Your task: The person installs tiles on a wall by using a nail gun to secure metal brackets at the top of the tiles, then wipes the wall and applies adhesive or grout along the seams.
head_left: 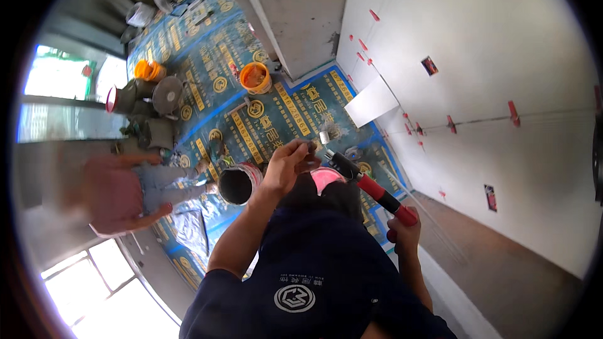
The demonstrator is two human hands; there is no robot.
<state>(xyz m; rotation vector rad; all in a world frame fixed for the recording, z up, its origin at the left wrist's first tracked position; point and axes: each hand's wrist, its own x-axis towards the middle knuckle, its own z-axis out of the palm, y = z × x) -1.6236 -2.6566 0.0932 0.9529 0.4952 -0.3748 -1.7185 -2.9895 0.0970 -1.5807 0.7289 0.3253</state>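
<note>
My right hand (405, 229) grips the red end of a hand tool with a red-and-black handle (382, 196). The tool's dark head (342, 165) points toward my left hand; its exact kind I cannot make out. Just beyond the head shows a small white cylinder (324, 137), and whether it is joined to the tool is unclear. My left hand (290, 164) is closed, its fingertips pressed together close to the tool's head; what they hold, if anything, is too small to name. To my right stands a wall of large white tiles (483, 37) with red levelling wedges (451, 124) along the joints.
A bucket with a dark inside (236, 186) stands left of my legs, a pink round container (326, 179) by my feet. Farther off are an orange bucket (255, 78) and more buckets (149, 71). Another person (119, 194) stands at left. Printed green sheeting (239, 125) covers the floor.
</note>
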